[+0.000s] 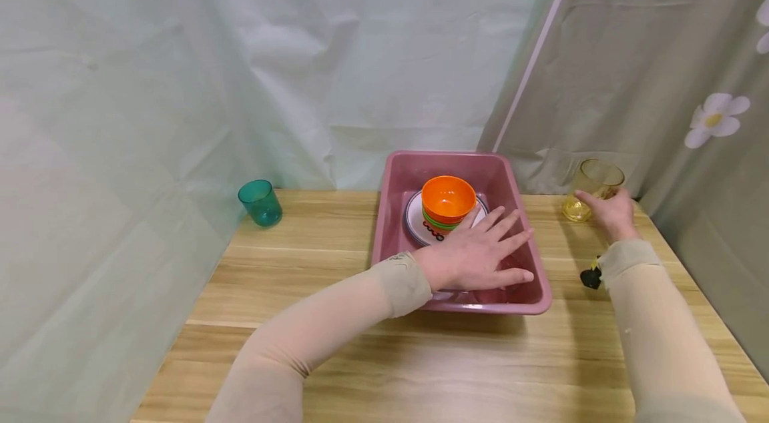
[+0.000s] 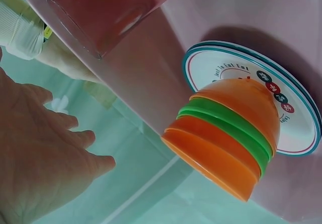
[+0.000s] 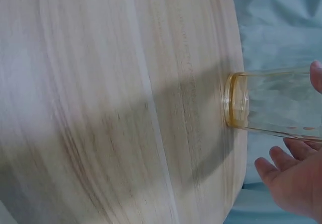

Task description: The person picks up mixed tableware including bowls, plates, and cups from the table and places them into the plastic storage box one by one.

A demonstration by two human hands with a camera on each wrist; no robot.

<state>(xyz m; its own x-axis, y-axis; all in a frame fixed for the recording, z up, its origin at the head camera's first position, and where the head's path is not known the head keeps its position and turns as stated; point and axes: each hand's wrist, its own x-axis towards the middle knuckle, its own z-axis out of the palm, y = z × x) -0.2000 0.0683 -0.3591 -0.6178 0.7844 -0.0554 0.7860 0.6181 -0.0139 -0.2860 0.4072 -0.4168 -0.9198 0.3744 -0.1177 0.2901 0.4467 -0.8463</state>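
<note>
At the back right of the table, my right hand (image 1: 614, 215) grips a clear yellow glass (image 1: 583, 188). In the right wrist view the thumb lies on one side of the glass and the fingers on the other, with its base close to the tabletop. My left hand (image 1: 480, 257), fingers spread and holding nothing, hovers over the front right of a pink plastic basin (image 1: 530, 308). Inside the basin, orange and green bowls (image 2: 221, 133) are stacked on white plates (image 2: 297, 142) with teal rims. A clear reddish tumbler (image 2: 108, 17) lies there too, mostly hidden by my left hand in the head view.
A teal cup (image 1: 261, 203) stands near the table's back left edge. Curtains (image 1: 360, 63) hang behind and along the sides of the wooden table (image 1: 282, 276). A small black object (image 1: 591, 277) shows beside my right wrist.
</note>
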